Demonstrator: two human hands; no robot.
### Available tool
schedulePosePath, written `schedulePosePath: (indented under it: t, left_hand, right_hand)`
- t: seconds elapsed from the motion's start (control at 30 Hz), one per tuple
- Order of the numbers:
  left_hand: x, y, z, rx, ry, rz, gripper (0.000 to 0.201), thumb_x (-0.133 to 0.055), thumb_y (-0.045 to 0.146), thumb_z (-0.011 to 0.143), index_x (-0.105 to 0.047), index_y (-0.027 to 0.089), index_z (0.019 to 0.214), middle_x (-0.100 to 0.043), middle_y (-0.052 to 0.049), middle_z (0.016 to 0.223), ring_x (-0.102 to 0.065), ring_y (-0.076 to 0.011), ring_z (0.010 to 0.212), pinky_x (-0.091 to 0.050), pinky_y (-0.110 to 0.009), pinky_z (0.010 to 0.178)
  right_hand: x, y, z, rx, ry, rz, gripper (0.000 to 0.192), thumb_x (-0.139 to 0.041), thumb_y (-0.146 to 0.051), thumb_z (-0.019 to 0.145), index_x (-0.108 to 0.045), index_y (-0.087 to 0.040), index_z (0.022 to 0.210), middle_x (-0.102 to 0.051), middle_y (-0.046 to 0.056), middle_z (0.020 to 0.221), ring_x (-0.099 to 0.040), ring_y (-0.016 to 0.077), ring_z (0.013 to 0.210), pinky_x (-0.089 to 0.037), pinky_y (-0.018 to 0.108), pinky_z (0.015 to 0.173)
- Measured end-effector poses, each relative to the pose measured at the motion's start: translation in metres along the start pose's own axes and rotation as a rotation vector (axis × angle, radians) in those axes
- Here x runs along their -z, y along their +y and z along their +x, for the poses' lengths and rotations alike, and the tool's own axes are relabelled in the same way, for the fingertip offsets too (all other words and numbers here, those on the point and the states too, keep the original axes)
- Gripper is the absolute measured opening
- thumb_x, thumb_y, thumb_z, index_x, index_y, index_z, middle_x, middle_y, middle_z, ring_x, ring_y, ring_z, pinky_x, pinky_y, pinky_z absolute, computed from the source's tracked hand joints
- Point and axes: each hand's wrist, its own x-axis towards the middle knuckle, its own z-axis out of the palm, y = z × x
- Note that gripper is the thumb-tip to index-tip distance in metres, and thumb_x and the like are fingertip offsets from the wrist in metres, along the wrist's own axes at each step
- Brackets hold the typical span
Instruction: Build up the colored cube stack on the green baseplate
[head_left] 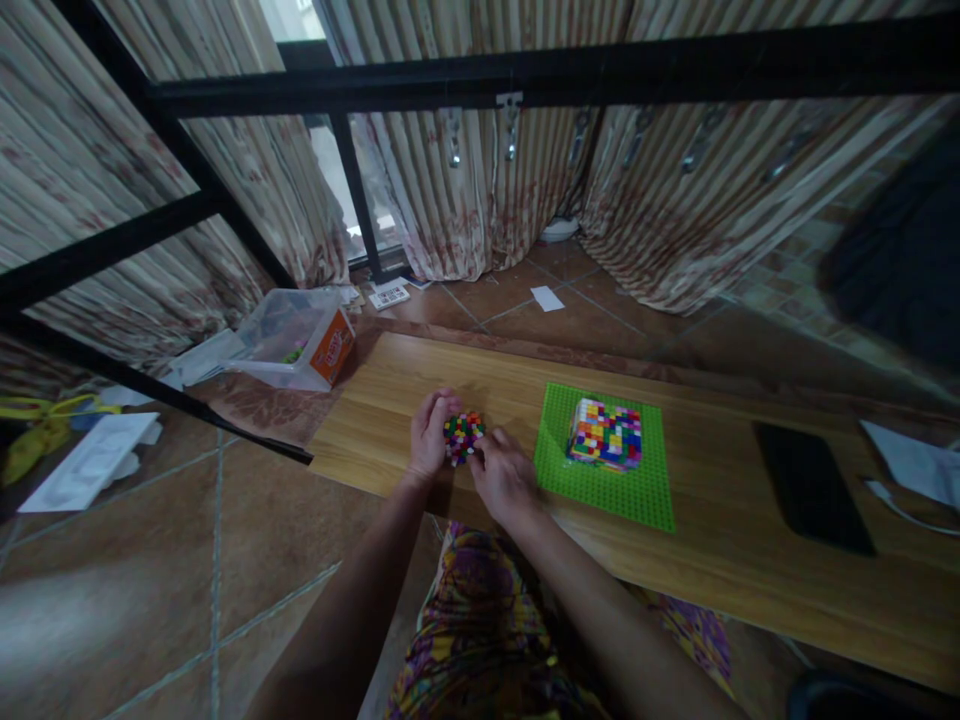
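Note:
A heap of small colourful toy bricks (463, 438) lies on the wooden board between my two hands. My left hand (430, 436) rests at the heap's left side, cupped against it with the fingers apart. From the right, my right hand (505, 480) reaches the heap's edge with curled fingers and the fingertips together; whatever they pinch is too small to make out. Beside it on the right lies a green studded baseplate (551, 450), carrying a block built of multicoloured bricks (606, 435) several layers high.
The long wooden board (720, 560) also holds a black phone-like slab (814, 487), a white cable (911, 505) and paper (919, 460). A clear plastic bin (277, 345) with an orange label stands past its left end. A black metal frame (465, 85) crosses above.

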Motion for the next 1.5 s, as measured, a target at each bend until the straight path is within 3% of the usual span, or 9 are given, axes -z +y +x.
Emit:
schedulePosePath:
  t: [0.2,0.47,0.6,0.77,0.97,1.3,1.5]
  left_hand:
    - [-0.003,0.006,-0.002,0.015,0.014,0.026,0.044,-0.051,0.055,0.085,-0.061,0.018,0.106,-0.069,-0.007,0.095,-0.066,-0.0209,0.090,-0.053,-0.036,0.086]
    - [-0.002,0.003,-0.001,0.031,-0.001,0.004,0.041,-0.054,0.053,0.085,-0.063,0.019,0.105,-0.069,-0.005,0.095,-0.066,-0.0194,0.089,-0.053,-0.034,0.085]
    - [-0.004,0.003,-0.001,0.037,0.023,-0.024,0.041,-0.056,0.052,0.083,-0.064,0.018,0.105,-0.069,-0.005,0.092,-0.066,-0.0186,0.087,-0.053,-0.033,0.083]
    - [-0.005,0.008,-0.003,0.037,0.039,-0.011,0.039,-0.058,0.051,0.083,-0.065,0.018,0.102,-0.070,-0.007,0.091,-0.066,-0.0193,0.086,-0.053,-0.034,0.084]
    - [-0.004,0.006,-0.001,0.035,0.027,0.008,0.043,-0.058,0.053,0.083,-0.064,0.017,0.105,-0.070,-0.006,0.091,-0.067,-0.0188,0.085,-0.053,-0.033,0.082]
    - [-0.006,0.009,-0.001,0.055,0.030,-0.012,0.039,-0.064,0.050,0.078,-0.065,0.018,0.101,-0.070,-0.004,0.090,-0.066,-0.0158,0.080,-0.052,-0.028,0.076]
    - [-0.009,0.013,-0.003,0.052,0.032,-0.014,0.037,-0.066,0.048,0.076,-0.066,0.019,0.099,-0.070,-0.004,0.088,-0.065,-0.0150,0.077,-0.051,-0.027,0.073]
  right_hand:
    - [0.004,0.001,-0.002,0.009,0.027,0.051,0.016,-0.051,-0.021,0.088,-0.064,-0.022,0.080,-0.062,0.008,0.090,-0.058,0.0215,0.085,-0.045,0.032,0.075]
    - [0.019,0.025,-0.030,-0.142,0.121,0.489,0.010,-0.054,-0.020,0.079,-0.061,-0.021,0.073,-0.061,0.000,0.070,-0.057,0.0130,0.060,-0.044,0.024,0.060]
    - [0.024,0.028,-0.036,-0.131,0.156,0.457,0.012,-0.051,-0.019,0.079,-0.062,-0.020,0.075,-0.061,0.001,0.072,-0.057,0.0137,0.063,-0.045,0.026,0.062]
    - [0.033,0.029,-0.042,-0.107,0.139,0.469,0.027,-0.048,-0.016,0.083,-0.066,-0.018,0.103,-0.064,0.005,0.088,-0.062,0.0158,0.076,-0.049,0.027,0.070]
    - [0.051,0.038,-0.055,-0.124,0.103,0.452,0.026,-0.046,-0.017,0.087,-0.067,-0.020,0.102,-0.063,0.005,0.089,-0.062,0.0165,0.081,-0.049,0.029,0.075]
    - [0.079,0.070,-0.071,-0.297,0.322,0.524,0.017,-0.056,-0.029,0.086,-0.069,-0.023,0.094,-0.070,0.002,0.090,-0.065,0.0167,0.081,-0.050,0.030,0.076]
    - [0.090,0.087,-0.061,-0.231,0.453,0.454,0.018,-0.056,-0.030,0.088,-0.072,-0.023,0.092,-0.071,0.004,0.095,-0.066,0.0175,0.085,-0.051,0.031,0.077]
